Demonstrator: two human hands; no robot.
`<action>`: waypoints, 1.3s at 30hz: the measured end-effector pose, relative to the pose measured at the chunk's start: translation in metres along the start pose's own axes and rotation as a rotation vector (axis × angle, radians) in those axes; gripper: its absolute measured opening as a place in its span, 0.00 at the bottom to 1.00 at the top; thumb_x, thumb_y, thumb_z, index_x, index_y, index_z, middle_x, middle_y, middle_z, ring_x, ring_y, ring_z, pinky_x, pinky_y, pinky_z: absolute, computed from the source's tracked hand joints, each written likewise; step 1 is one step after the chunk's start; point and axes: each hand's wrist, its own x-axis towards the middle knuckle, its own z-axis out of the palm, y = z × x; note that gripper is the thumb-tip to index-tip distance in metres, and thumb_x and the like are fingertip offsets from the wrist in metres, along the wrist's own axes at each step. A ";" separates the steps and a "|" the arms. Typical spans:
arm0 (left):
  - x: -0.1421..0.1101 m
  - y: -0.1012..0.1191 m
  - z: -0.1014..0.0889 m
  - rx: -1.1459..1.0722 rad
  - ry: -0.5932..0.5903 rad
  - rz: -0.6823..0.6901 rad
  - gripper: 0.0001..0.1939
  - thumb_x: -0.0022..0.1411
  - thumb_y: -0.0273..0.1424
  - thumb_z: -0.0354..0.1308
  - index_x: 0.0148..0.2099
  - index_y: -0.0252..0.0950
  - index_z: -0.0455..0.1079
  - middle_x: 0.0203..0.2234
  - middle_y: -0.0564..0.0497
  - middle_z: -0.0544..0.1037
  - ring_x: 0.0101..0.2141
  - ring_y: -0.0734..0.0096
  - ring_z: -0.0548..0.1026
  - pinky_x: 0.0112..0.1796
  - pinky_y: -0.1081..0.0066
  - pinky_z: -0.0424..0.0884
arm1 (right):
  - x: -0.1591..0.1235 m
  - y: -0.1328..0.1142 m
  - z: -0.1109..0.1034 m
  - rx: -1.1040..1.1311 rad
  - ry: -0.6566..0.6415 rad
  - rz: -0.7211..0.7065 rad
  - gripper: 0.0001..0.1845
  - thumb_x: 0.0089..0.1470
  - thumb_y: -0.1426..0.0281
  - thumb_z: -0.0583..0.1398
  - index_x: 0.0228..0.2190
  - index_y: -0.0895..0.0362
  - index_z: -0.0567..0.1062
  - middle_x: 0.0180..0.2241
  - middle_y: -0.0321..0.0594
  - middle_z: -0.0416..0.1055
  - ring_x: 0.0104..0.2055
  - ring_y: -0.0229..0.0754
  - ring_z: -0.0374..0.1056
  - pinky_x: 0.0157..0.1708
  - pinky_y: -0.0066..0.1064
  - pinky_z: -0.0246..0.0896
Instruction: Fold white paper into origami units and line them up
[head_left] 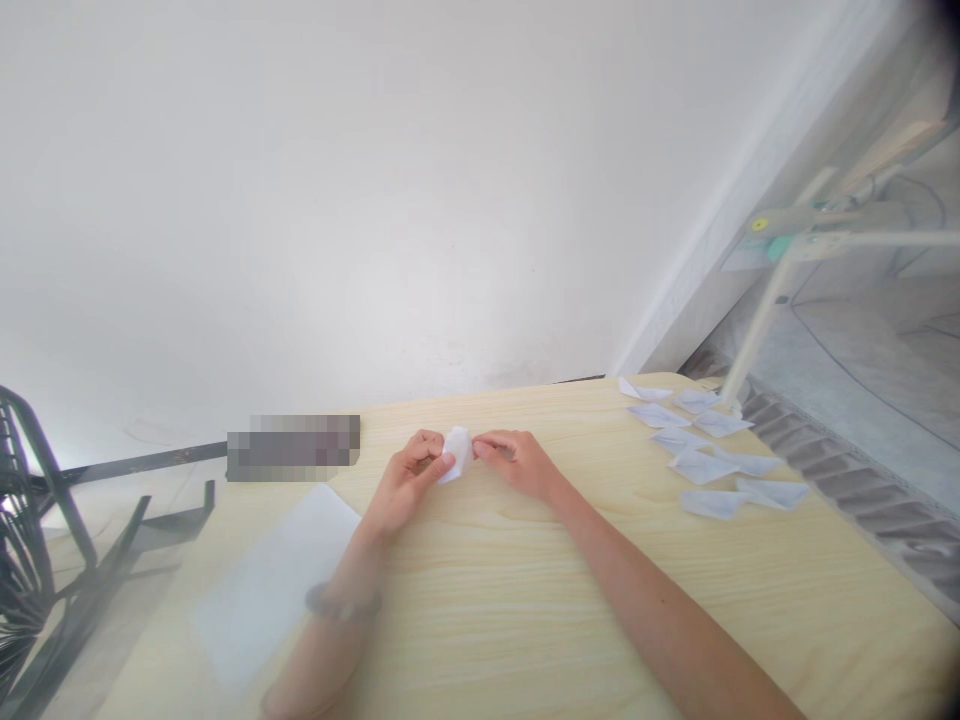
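Above the middle of the wooden table (465, 590), my left hand (411, 480) pinches a small piece of folded white paper (457, 452) between thumb and fingers. My right hand (517, 460) is at the paper's right edge, its thumb and forefinger pinched together there. The paper looks partly opened out, and its exact shape is too small to make out. On the right of the table lie several folded white paper boats (705, 465), grouped in loose rows.
White paper sheets (277, 585) lie at the table's left, beside my left forearm. A blurred-out dark object (292, 448) sits at the back left edge. A white wall (450, 200) rises behind. A metal frame (772, 300) stands at right, a dark chair (45, 520) at left.
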 end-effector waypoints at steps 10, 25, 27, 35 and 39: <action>-0.001 0.001 0.003 0.031 0.025 -0.088 0.12 0.54 0.36 0.54 0.39 0.35 0.68 0.33 0.49 0.72 0.34 0.69 0.68 0.39 0.70 0.61 | 0.001 0.001 -0.002 0.073 -0.005 0.020 0.13 0.51 0.64 0.53 0.29 0.57 0.75 0.31 0.39 0.73 0.34 0.37 0.67 0.34 0.27 0.58; 0.001 -0.001 0.005 -0.254 0.029 -0.182 0.13 0.51 0.33 0.58 0.39 0.34 0.66 0.32 0.48 0.75 0.34 0.68 0.71 0.39 0.70 0.63 | -0.001 0.001 -0.011 0.248 -0.078 0.119 0.14 0.45 0.61 0.58 0.29 0.59 0.74 0.26 0.37 0.69 0.27 0.34 0.61 0.27 0.26 0.55; 0.002 -0.002 0.005 -0.261 0.045 -0.199 0.12 0.51 0.33 0.59 0.38 0.34 0.66 0.32 0.48 0.76 0.33 0.69 0.72 0.38 0.71 0.63 | -0.002 0.003 -0.012 0.286 -0.105 0.145 0.15 0.44 0.61 0.59 0.30 0.59 0.74 0.25 0.37 0.68 0.24 0.32 0.60 0.24 0.25 0.55; 0.001 0.005 0.003 -0.285 0.016 -0.231 0.24 0.50 0.31 0.59 0.49 0.36 0.59 0.32 0.49 0.76 0.33 0.70 0.72 0.41 0.68 0.62 | -0.001 0.005 -0.011 0.281 -0.128 0.179 0.15 0.45 0.61 0.58 0.28 0.61 0.74 0.17 0.33 0.62 0.18 0.30 0.56 0.17 0.22 0.51; 0.000 0.007 0.005 -0.286 -0.007 -0.216 0.26 0.50 0.32 0.59 0.51 0.37 0.56 0.31 0.50 0.76 0.33 0.70 0.71 0.41 0.67 0.62 | -0.001 0.005 -0.011 0.256 -0.136 0.175 0.15 0.46 0.61 0.57 0.29 0.60 0.74 0.15 0.32 0.61 0.17 0.30 0.55 0.17 0.22 0.51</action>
